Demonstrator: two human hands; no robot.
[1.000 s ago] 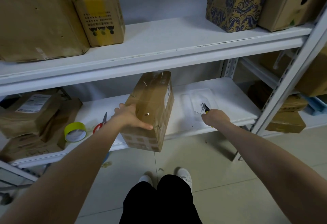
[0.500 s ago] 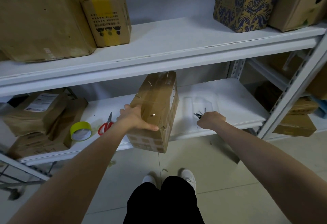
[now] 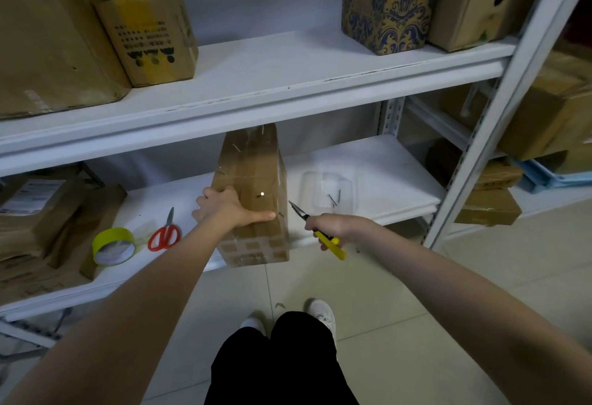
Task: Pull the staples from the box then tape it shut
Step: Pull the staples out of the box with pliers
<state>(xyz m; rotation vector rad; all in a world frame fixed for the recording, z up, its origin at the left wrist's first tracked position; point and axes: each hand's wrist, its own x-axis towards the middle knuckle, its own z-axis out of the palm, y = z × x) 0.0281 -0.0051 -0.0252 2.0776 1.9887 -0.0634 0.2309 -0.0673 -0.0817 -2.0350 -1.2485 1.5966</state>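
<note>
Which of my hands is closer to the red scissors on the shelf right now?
Left. The left hand grips the box just right of the scissors; the right hand, holding the pliers, is beyond the box.

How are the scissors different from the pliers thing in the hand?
The scissors have red handles; the pliers have yellow ones. The scissors lie untouched on the lower shelf, left of the box; the pliers are gripped in the right hand, off the shelf. The scissors' blades point toward the back; the pliers' nose points toward the box. Both are two-handled metal tools.
</note>
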